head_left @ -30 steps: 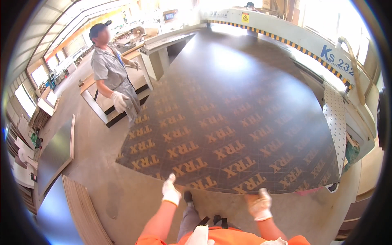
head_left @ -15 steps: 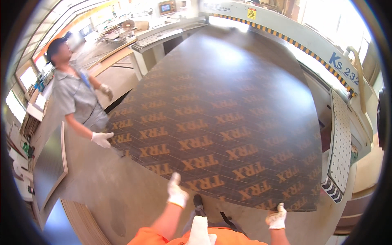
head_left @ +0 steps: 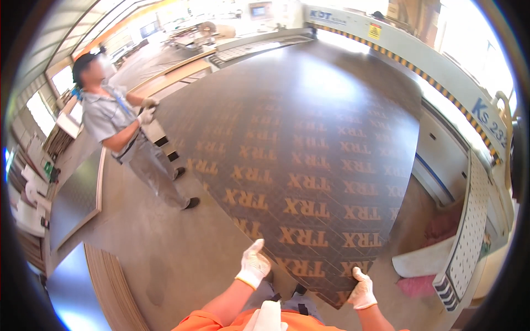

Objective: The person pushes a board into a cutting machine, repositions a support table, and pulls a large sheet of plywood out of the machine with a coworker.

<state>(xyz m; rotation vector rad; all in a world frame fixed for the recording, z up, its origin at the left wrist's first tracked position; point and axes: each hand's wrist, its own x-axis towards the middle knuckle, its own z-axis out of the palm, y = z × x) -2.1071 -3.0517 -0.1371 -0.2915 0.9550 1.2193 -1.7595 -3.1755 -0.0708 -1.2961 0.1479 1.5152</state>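
A large dark brown film-faced plywood sheet [head_left: 309, 165], printed with rows of orange lettering, stretches away from me. My left hand [head_left: 255, 265], in a white glove, grips its near left edge with the thumb on top and the fingers hidden underneath. Close to the sheet's near corner, my gloved right hand [head_left: 362, 289] holds the right edge, thumb up. At the sheet's left corner stands a co-worker in grey [head_left: 113, 116], whose gloved hands [head_left: 148, 111] are together beside it; whether they grip it is hard to see.
A long machine beam [head_left: 408, 49] with yellow-black striping spans the far right. Below it lie a perforated support table [head_left: 466, 220] and a rolled white sheet [head_left: 425, 256]. Stacked panels [head_left: 113, 287] stand at my lower left, another dark panel [head_left: 80, 198] behind them.
The sheet has turned, its near corner swinging left in front of me, and my right hand moved left with it. The co-worker's nearer hand left the sheet's near left edge and drew back to the other.
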